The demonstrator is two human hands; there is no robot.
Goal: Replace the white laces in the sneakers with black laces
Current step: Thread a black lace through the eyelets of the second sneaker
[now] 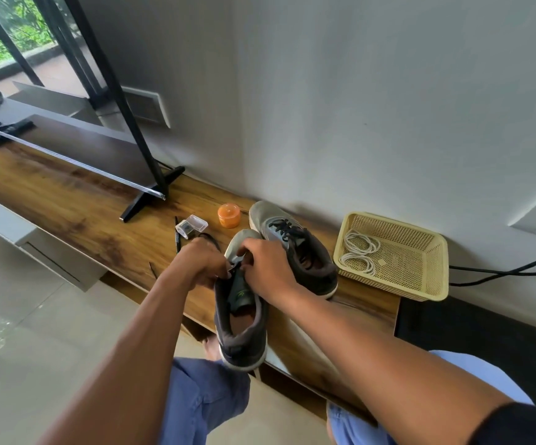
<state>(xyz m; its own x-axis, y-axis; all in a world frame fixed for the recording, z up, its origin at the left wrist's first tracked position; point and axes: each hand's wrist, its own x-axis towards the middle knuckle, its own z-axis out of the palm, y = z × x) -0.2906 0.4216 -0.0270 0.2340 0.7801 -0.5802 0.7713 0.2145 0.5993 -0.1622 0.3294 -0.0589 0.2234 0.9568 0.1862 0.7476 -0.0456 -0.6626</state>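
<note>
Two grey sneakers lie on a wooden shelf. The far sneaker [295, 248] carries black laces. The near sneaker [241, 319] points away from me, its heel over the shelf edge. My left hand [201, 263] pinches a black lace [210, 240] at the near sneaker's left eyelets. My right hand [266, 264] grips the same sneaker near its tongue, fingers curled over the upper. A loop of the black lace trails behind my left hand. White laces [358, 252] lie coiled in a yellow basket [420, 281] to the right.
An orange jar [229, 215], a clear plastic box [192, 225] and a black pen [177, 237] sit behind the sneakers. A TV stand foot [151, 194] is at the left. A black cable [517, 268] runs along the wall at the right. My knees are below the shelf edge.
</note>
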